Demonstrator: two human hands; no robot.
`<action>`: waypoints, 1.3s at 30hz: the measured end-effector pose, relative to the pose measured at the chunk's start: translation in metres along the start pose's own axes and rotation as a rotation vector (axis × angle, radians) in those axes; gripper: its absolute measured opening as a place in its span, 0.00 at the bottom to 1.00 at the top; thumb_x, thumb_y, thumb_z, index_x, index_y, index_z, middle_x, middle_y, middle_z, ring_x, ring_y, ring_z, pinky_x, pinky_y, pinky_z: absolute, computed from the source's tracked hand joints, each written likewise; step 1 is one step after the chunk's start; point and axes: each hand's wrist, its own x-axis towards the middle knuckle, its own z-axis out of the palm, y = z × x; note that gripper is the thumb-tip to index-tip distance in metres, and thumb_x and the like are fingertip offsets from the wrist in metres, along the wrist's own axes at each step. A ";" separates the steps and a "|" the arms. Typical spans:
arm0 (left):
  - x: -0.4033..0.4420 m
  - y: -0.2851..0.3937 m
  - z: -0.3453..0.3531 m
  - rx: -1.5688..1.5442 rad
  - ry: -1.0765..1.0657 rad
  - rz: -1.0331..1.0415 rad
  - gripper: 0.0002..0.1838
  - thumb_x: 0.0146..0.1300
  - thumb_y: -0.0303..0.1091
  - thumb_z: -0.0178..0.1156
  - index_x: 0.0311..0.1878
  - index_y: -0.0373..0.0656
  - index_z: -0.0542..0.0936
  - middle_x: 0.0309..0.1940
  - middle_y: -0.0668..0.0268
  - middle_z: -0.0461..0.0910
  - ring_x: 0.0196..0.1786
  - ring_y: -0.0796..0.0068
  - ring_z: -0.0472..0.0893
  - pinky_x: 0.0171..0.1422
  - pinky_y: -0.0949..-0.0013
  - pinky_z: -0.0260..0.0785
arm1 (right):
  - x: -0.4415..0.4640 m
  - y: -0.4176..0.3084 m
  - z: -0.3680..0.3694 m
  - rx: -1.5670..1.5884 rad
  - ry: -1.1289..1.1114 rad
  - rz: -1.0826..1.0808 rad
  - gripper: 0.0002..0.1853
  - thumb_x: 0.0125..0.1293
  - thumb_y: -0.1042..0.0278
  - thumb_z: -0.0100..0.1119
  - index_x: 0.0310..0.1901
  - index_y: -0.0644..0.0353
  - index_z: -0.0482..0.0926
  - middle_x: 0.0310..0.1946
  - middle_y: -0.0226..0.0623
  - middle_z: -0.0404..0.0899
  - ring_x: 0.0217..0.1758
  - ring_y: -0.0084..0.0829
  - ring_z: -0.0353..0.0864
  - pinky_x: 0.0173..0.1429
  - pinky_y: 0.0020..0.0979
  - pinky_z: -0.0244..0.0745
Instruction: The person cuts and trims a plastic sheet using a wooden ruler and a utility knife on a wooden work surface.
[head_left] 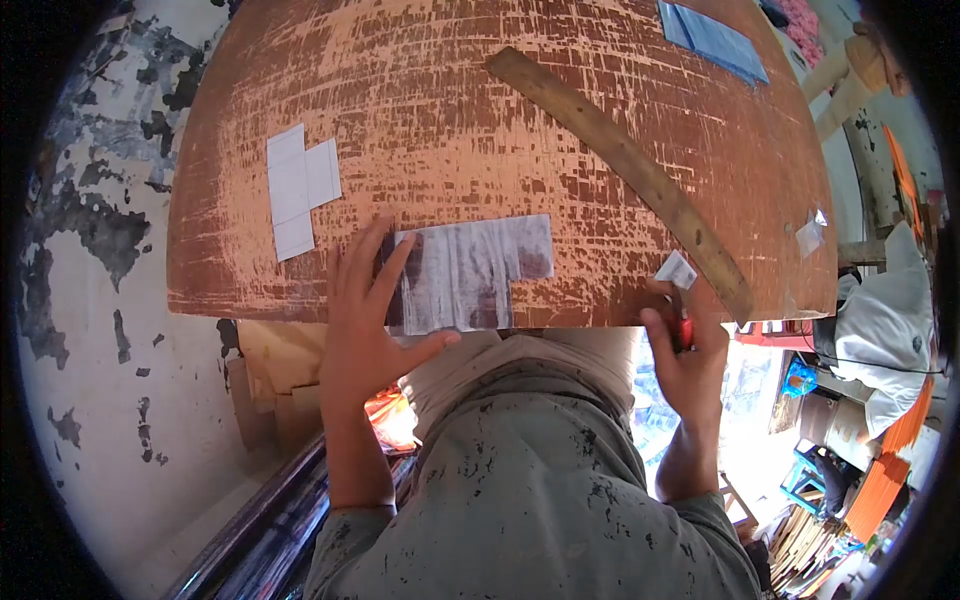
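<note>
A dark sheet with whitish streaks lies at the table's front edge, its lower right corner cut out in a step. My left hand rests on its left side with the fingers spread. At the right, my right hand is closed around a small red-handled tool, whose working end I cannot make out. Just beyond those fingers sits a small white scrap. To the left of the sheet, a white paper template with a side tab and drawn lines lies flat.
A long wooden strip runs diagonally over the scratched brown table. Folded blue-grey material lies at the far right corner, and a clear plastic scrap near the right edge. A peeling wall stands on the left.
</note>
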 end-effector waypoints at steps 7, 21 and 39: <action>-0.003 0.001 0.003 -0.018 -0.052 0.014 0.62 0.44 0.64 0.87 0.83 0.48 0.74 0.78 0.55 0.73 0.82 0.46 0.71 0.91 0.31 0.48 | 0.005 -0.027 0.022 -0.018 -0.159 -0.084 0.19 0.72 0.66 0.79 0.60 0.64 0.88 0.43 0.50 0.92 0.42 0.46 0.91 0.49 0.42 0.83; -0.005 0.017 0.017 -0.263 0.201 0.155 0.65 0.36 0.62 0.92 0.79 0.44 0.76 0.71 0.49 0.76 0.75 0.44 0.77 0.89 0.28 0.55 | 0.010 -0.037 0.045 0.624 -0.286 0.442 0.18 0.76 0.65 0.77 0.34 0.59 0.77 0.20 0.28 0.78 0.17 0.19 0.75 0.21 0.28 0.65; 0.002 0.019 0.008 -0.220 0.268 0.181 0.67 0.38 0.64 0.91 0.82 0.48 0.71 0.71 0.52 0.78 0.74 0.45 0.78 0.87 0.28 0.57 | 0.002 -0.039 0.036 0.855 -0.454 0.393 0.18 0.72 0.75 0.77 0.60 0.69 0.86 0.45 0.36 0.93 0.27 0.13 0.80 0.29 0.21 0.72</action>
